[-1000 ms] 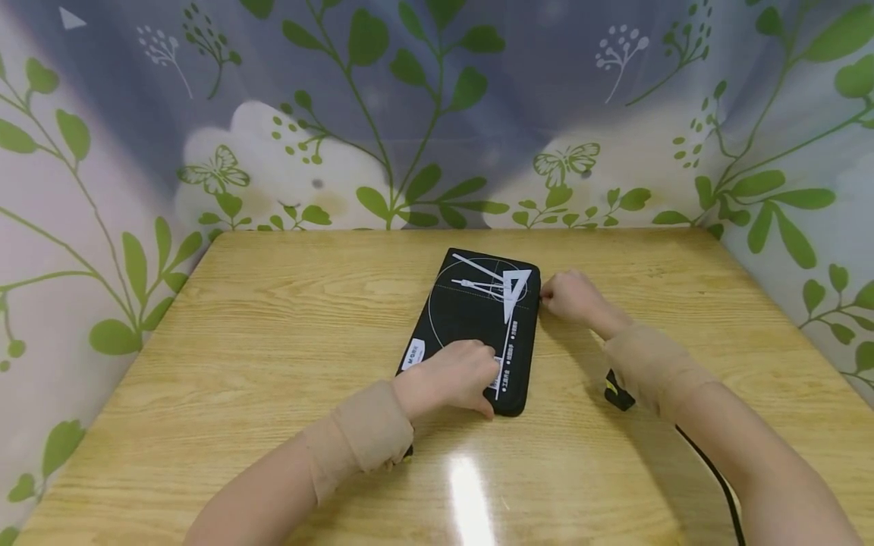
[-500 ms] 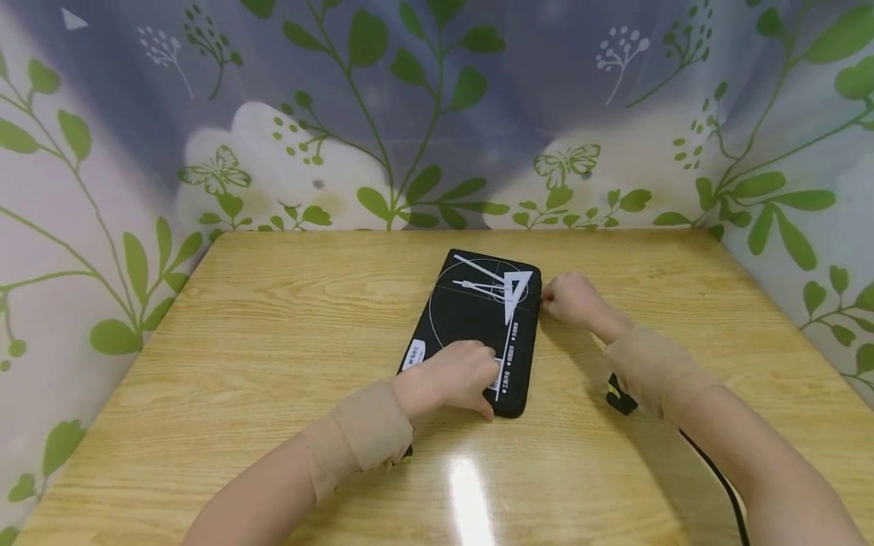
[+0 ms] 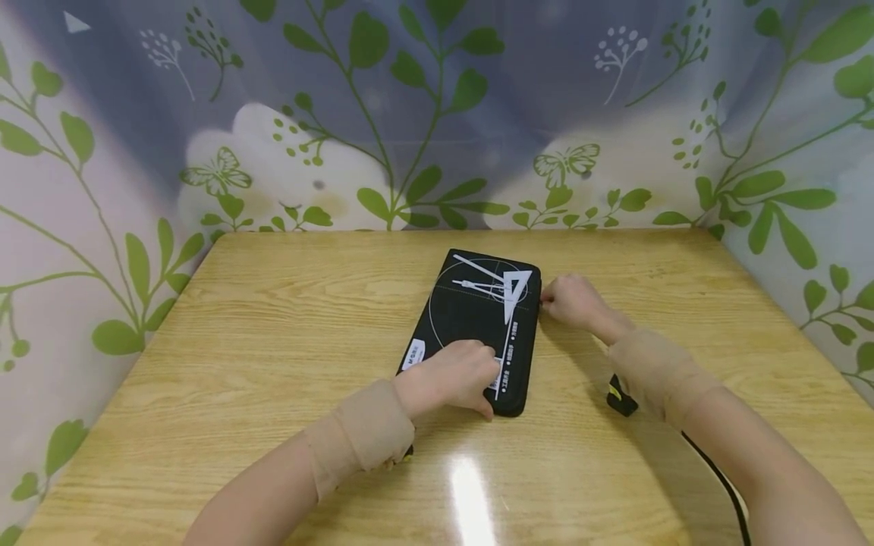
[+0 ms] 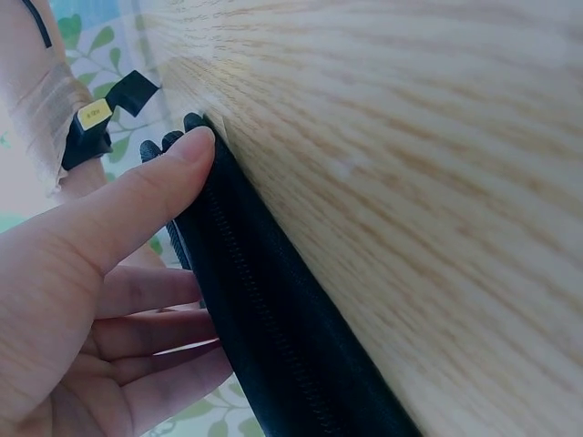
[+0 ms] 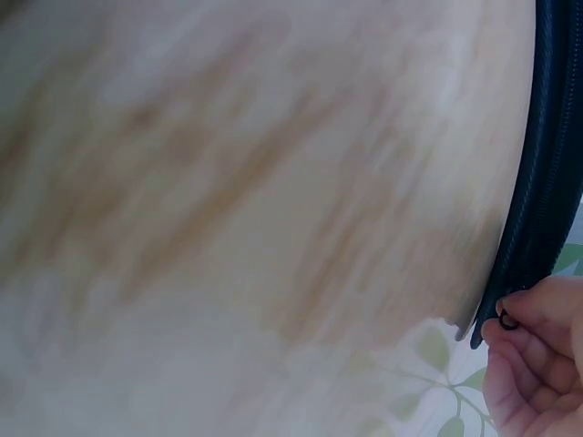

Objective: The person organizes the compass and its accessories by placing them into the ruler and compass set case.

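Observation:
A black zippered drawing-set case [image 3: 464, 318], printed with a white compass and set square, lies flat and slightly angled on the wooden table [image 3: 287, 326]. My left hand [image 3: 454, 375] holds its near end, the fingers over the cover and the thumb on the zippered edge. That thumb [image 4: 168, 173] shows against the dark side in the left wrist view. At the far right side of the case, my right hand [image 3: 572, 299] pinches the small zipper pull. In the right wrist view the ring of the zipper pull [image 5: 508, 320] pokes out between thumb and finger.
A leaf-patterned curtain [image 3: 437, 114] hangs behind the table and along both sides. Each wrist has a beige wrap; a black device [image 3: 621, 396] sits under the right one, with a black cable [image 3: 720, 478] running along the forearm.

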### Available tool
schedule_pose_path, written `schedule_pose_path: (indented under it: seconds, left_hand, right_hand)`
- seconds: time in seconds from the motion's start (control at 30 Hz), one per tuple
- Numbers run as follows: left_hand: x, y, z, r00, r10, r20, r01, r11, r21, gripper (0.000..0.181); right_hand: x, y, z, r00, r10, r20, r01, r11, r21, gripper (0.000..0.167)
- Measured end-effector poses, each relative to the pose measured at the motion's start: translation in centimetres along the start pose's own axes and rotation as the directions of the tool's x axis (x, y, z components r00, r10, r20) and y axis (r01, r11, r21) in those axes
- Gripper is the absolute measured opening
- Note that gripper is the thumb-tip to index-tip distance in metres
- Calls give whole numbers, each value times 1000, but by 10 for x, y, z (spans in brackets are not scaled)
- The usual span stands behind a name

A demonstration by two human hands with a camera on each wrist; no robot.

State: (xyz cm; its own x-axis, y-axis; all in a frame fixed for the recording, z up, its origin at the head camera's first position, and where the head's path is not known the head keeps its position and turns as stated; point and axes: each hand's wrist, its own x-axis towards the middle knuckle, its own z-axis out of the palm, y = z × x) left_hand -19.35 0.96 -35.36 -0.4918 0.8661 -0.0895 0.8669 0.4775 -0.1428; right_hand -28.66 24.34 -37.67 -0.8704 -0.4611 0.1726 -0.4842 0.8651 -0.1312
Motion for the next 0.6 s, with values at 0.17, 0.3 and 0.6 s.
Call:
schedule_pose_path:
  seconds: [0.17,0.3,0.6]
  left_hand:
    - [-1,-1,-1,1000,3,12,-3,1000,-10,44]
    - [-1,-1,-1,1000,6,13,-6,1000,-11,43]
    - [0,0,0,1000,2,-4,-2,1000,0,38]
  right_hand:
    - [0,-1,0,1000,-26,-10,26,1000,-18,11]
    - [-1,-3,0,1000,-21,-6,21,1000,-16,10]
    - [-2,-8,-1,999,31,26,-31,999,17,9]
